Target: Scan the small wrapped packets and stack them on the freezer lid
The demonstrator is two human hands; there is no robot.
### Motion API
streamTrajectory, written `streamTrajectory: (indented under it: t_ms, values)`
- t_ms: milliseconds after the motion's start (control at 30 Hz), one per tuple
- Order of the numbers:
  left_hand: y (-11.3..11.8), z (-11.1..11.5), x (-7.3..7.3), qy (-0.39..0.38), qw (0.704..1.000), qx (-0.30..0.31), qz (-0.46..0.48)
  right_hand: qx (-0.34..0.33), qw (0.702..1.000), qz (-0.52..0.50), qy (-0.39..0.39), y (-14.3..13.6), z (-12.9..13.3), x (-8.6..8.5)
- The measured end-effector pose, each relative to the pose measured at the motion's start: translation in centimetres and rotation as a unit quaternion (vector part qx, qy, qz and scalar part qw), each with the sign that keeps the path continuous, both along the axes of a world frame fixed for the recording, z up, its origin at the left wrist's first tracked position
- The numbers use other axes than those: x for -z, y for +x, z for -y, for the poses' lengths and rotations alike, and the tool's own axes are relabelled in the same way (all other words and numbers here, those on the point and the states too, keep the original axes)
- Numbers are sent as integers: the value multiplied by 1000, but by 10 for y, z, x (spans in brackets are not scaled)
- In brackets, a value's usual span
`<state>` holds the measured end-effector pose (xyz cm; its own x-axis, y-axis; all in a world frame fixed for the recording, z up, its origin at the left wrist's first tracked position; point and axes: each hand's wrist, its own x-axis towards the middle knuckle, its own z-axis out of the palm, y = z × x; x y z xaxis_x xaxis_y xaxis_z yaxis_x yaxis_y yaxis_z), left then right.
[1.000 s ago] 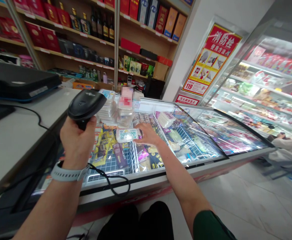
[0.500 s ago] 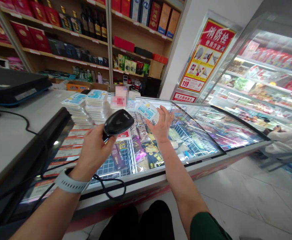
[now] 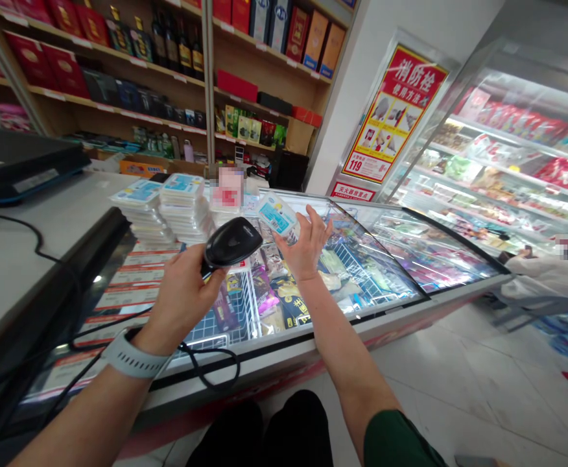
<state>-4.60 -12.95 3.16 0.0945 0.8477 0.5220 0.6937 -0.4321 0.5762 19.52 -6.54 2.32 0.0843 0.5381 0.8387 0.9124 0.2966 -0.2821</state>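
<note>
My left hand (image 3: 181, 295) is wrapped round the handle of a black handheld barcode scanner (image 3: 233, 240), its head pointing right. A grey watch band circles that wrist. At the right, my right hand (image 3: 306, 243) grips the edge of a clear flat plastic pack (image 3: 277, 214) with a blue-and-white label. The pack is tilted, label and barcode facing me, above the freezer's glass top. Some of its lower right edge is hidden by my thumb and fingers. Two stacks of similar blue-labelled packs (image 3: 183, 201) stand left of the scanner.
Below my hands, a glass-topped chest freezer (image 3: 274, 340) holds wire baskets and bagged goods. The scanner's black cable (image 3: 238, 370) loops over its front edge. A counter (image 3: 2, 279) with a black device (image 3: 21, 162) stands left. Bottle shelves are behind; a person's sleeve (image 3: 537, 279) shows far right.
The whole view has shifted slightly to the left. Both hands keep nearly the same pose, with the scanner and the pack still in them.
</note>
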Motion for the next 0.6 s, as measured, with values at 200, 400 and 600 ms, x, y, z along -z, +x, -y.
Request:
streamTrajectory:
  t_ms: [200,400,600]
  values:
    - [0,1,-2,7,1000,-2,-8,9,1000,13,15,0,-2,3]
    - [1,1,-3,5,1000,-5,-15,14,1000,18,-5,-2,-2,3]
    - [2,1,-4,6,1000,-4,-23,14,1000,22,-10,-1,-2,4]
